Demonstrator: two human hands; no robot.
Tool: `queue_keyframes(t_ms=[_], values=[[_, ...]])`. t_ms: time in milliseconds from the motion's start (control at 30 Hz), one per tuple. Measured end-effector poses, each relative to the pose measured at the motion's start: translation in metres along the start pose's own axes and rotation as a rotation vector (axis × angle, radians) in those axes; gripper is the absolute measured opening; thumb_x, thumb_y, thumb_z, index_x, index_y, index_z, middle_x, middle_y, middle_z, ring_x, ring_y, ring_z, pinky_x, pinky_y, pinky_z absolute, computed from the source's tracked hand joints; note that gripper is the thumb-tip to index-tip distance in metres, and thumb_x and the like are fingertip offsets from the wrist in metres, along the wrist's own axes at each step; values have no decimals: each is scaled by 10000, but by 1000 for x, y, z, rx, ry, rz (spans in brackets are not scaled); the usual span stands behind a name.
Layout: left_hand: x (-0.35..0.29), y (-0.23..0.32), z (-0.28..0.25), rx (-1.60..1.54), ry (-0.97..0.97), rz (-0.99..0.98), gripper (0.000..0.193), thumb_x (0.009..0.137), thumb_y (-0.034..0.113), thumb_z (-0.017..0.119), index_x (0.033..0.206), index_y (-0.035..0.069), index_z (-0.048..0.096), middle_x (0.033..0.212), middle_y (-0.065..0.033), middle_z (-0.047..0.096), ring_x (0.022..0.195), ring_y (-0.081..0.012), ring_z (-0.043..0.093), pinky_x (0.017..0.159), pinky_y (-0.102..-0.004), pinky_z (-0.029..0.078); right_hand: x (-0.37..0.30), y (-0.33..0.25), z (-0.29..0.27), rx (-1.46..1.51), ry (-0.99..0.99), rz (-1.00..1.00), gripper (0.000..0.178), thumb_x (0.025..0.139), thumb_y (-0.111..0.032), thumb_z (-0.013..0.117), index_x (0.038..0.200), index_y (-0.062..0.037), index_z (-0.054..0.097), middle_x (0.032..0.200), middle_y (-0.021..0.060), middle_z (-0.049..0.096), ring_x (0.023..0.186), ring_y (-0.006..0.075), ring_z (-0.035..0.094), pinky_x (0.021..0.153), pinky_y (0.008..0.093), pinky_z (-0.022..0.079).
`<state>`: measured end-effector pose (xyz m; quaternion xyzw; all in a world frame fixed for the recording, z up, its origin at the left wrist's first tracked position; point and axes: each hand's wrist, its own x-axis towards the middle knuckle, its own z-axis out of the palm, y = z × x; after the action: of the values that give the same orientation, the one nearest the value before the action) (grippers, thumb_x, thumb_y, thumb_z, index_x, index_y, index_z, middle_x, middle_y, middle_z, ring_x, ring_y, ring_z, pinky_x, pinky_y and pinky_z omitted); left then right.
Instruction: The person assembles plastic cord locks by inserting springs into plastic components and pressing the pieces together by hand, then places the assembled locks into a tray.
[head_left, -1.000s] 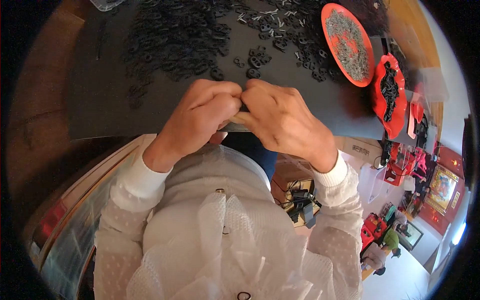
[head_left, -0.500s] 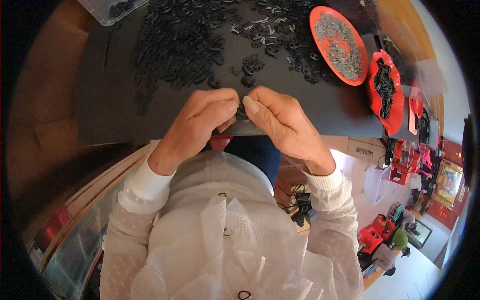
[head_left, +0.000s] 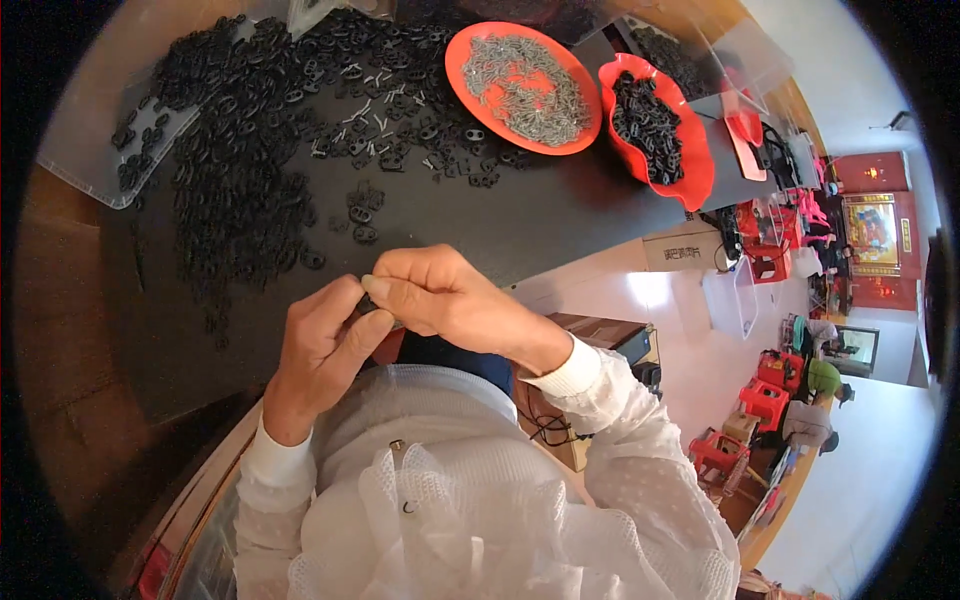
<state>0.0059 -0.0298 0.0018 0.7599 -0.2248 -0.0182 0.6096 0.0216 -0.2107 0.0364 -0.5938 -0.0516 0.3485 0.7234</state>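
Note:
Close to the table's near edge, my left hand [head_left: 325,345] and right hand [head_left: 438,300] meet, fingertips pinched together. A small black plastic piece [head_left: 367,303] shows between them; the fingers cover most of it, so its exact shape is hidden. Both thumbs press at this piece. Just beyond the hands lie a few loose black two-holed plastic pieces [head_left: 364,215] on the dark table. Farther back, small silver metal pins [head_left: 362,110] are scattered among more black parts.
A heap of black parts [head_left: 235,190] spreads over the table's left. A red plate [head_left: 455,75] of metal pins stands at the back, beside a wavy red dish [head_left: 697,165] of black pieces. A clear tray [head_left: 75,180] is at far left. Other people [head_left: 822,385] are off to the right.
The view has swung, so the table, plate and dish appear farther left and tilted. My hands stay joined around the small piece; the left thumb has come into sight.

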Motion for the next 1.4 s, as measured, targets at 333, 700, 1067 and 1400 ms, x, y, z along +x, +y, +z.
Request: queue_keyframes(t_ms=[333, 700, 1067, 1400], values=[[2, 7, -4, -109, -20, -210, 220, 881, 137, 610, 731, 38, 483, 570, -15, 455, 526, -67, 390, 466, -257, 335, -81, -92, -164, -876, 1036, -401, 326, 966, -293, 532, 828, -5, 595, 655, -82, 447, 616, 32, 365, 504, 231, 291], [2, 4, -9, -21, -2, -180, 190, 874, 100, 594, 734, 21, 492, 576, -87, 507, 503, -164, 489, 483, -307, 385, -42, -93, -141, -1296, 822, -285, 257, 953, -211, 521, 929, 31, 601, 812, 216, 631, 746, 325, 633, 686, 388, 475], [-5, 0, -10, -73, 25, -130, 197, 873, 152, 597, 752, 19, 516, 632, -142, 534, 548, -291, 535, 527, -371, 418, 120, -82, -54, -1562, 178, -559, 227, 893, -93, 541, 1094, 5, 578, 980, 193, 603, 936, 375, 583, 788, 404, 463], [-4, -7, -10, -115, 31, -75, 178, 878, 111, 607, 748, 20, 526, 569, -55, 532, 472, -119, 484, 448, -306, 386, 191, -60, -39, -1666, 191, -551, 176, 874, -114, 555, 1012, -14, 602, 957, 186, 617, 907, 382, 589, 777, 435, 477]])
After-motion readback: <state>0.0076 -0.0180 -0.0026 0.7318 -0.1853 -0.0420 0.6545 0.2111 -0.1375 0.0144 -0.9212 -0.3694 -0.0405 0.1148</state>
